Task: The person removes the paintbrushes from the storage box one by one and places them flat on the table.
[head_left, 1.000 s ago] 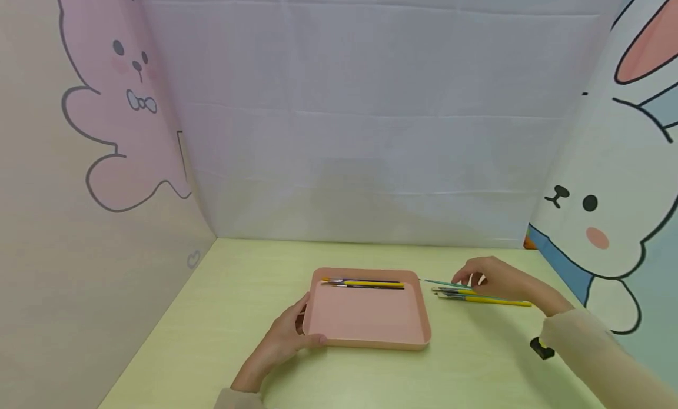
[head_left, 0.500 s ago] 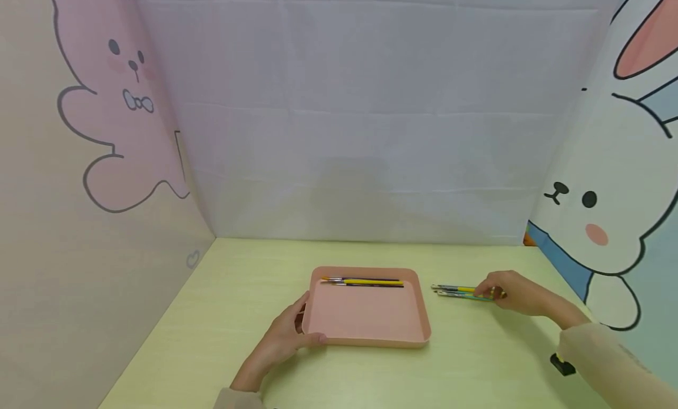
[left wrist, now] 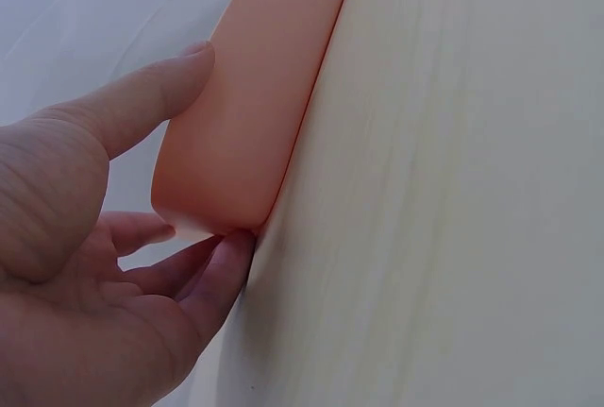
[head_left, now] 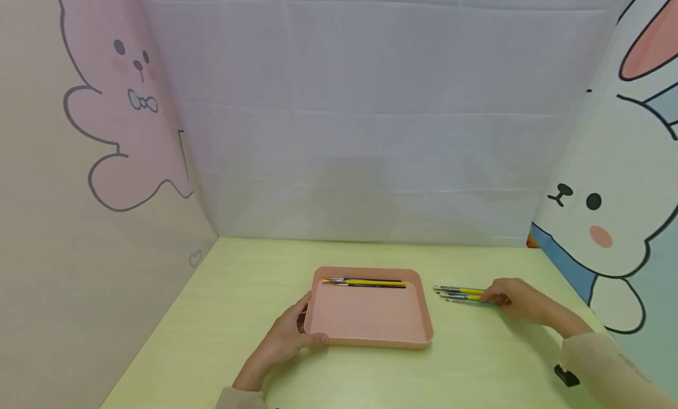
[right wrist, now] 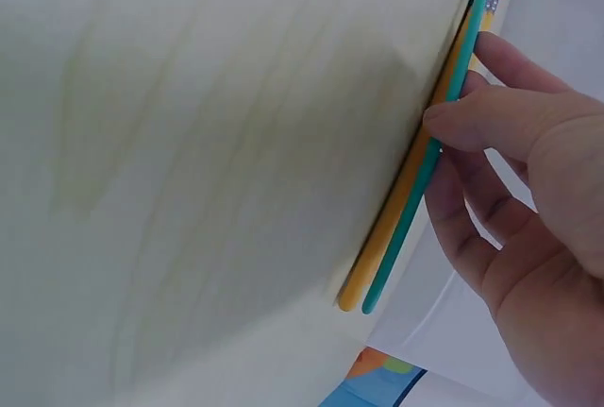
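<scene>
Head view findings were recorded from the near edge outward. Nearest, a cream sleeve cuff [head_left: 238, 399] was noted at the left wrist. By the left hand [head_left: 286, 333], the near left corner of a pink, shallow rectangular tray with rounded corners [head_left: 371, 315] was gripped: the thumb was laid against the near wall and the fingers were curled about the corner, as confirmed at the left wrist. This hold was judged to be for steadying the tray against sliding. A small black object [head_left: 565, 375] was seen by the right sleeve [head_left: 598, 356]; its nature could not be determined.

To the right of the tray, and apart from it, a slim teal paintbrush handle [right wrist: 412, 201] was found pinched between thumb and fingers of the right hand [head_left: 521, 300]. A yellow-orange handle [right wrist: 382, 228] lay alongside; whether it was also gripped could not be established. The shaft was held clear of the bristles, presumably to keep them untouched. Bristles of this loose bunch of paintbrushes [head_left: 468, 291] were pointed towards the tray.

Inside the tray, near its far wall, yellow- and dark-handled paintbrushes [head_left: 378, 283] were laid side by side, apparently for tidiness. Beyond the pale yellow tabletop [head_left: 212, 338], a white cloth backdrop [head_left: 371, 132] was hung.
</scene>
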